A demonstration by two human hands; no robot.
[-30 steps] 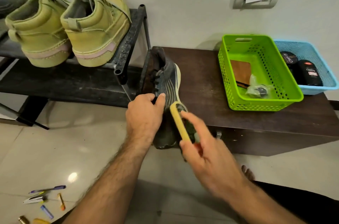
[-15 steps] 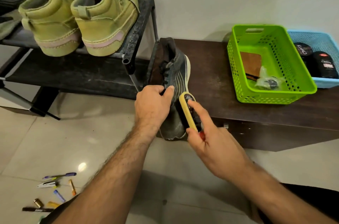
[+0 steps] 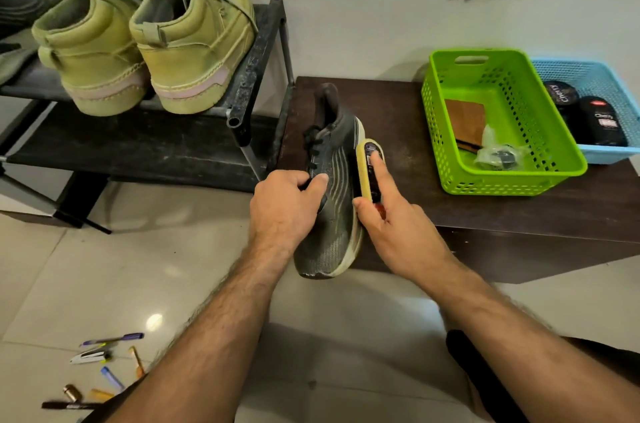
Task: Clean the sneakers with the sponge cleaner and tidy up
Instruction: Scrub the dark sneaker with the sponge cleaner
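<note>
Gripping the laced upper of a dark grey mesh sneaker, the left hand curls its fingers and thumb round the shoe and holds it on its side at the front edge of a dark wooden bench. The toe overhangs that edge. The right hand clamps an oblong sponge cleaner, its yellow foam face laid against the pale midsole, forefinger stretched along the black plastic back, thumb at its near end. A green perforated plastic basket stands further right on the bench, holding a brown flat item and what appears to be a crumpled clear bag. Touching it is a blue basket with dark containers. Two olive high-top shoes sit on a black metal rack. Pens lie scattered on glossy floor tiles.
</note>
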